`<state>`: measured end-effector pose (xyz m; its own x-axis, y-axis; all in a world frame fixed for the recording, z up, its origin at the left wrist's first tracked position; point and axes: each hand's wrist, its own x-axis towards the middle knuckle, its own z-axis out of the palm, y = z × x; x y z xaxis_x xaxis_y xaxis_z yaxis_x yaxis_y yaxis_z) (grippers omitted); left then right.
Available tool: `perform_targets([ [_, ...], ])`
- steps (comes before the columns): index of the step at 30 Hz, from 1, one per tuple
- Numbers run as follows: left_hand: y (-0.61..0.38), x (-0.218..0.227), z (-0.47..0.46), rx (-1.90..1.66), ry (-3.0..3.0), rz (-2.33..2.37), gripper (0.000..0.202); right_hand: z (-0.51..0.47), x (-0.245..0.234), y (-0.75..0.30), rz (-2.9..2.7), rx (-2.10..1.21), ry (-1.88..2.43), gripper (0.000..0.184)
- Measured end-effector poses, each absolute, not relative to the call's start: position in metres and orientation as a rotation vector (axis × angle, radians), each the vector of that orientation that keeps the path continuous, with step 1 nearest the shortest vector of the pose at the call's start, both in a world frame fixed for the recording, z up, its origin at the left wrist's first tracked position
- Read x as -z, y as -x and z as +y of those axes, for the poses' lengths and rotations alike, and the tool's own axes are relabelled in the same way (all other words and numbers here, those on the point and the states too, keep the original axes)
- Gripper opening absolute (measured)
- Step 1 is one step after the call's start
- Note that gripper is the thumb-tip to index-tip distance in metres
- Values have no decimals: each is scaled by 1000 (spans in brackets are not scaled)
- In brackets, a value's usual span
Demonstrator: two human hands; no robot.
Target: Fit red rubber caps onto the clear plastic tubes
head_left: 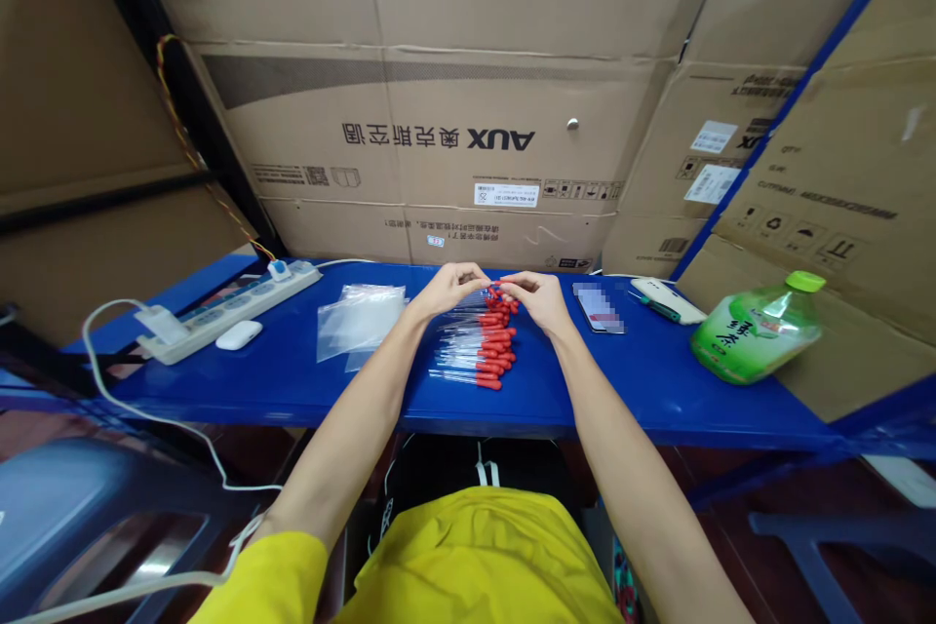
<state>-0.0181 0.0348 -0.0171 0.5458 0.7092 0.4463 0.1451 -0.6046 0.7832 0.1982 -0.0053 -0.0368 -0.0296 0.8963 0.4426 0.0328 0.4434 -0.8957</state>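
Observation:
A row of glass droppers with red rubber bulbs point(493, 351) lies on the blue tabletop, their clear tubes pointing left and their bulbs right. At the far end of this row, my left hand point(454, 291) and my right hand point(537, 297) meet close together. Both have thumb and fingers pinched on one red-bulbed dropper point(500, 284), the right hand at its bulb side and the left at its tube side. My fingers hide much of that dropper. Left of the row, beside my left forearm, is a stack of clear plastic bags point(362, 320).
A white power strip point(238, 309) with plugs and a small white case point(239, 334) lie at the left. To the right are a phone point(599, 308), a green-handled screwdriver point(656, 306), a white object point(669, 299) and a green tea bottle point(757, 331). Cardboard sheets point(439, 97) wall the back.

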Motion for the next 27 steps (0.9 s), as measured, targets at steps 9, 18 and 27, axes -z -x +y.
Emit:
perform_targets([
  [9, 15, 18, 33, -1032, -2072, 693, 38, -3, 41, -197, -1456, -827, 902, 42],
  [18, 20, 15, 35, -1190, -2235, 834, 36, -2, 42, -194, -1449, -838, 938, 45],
  [27, 17, 13, 32, -1137, -2196, 806, 34, -2, 40, -195, -1399, -897, 895, 44],
])
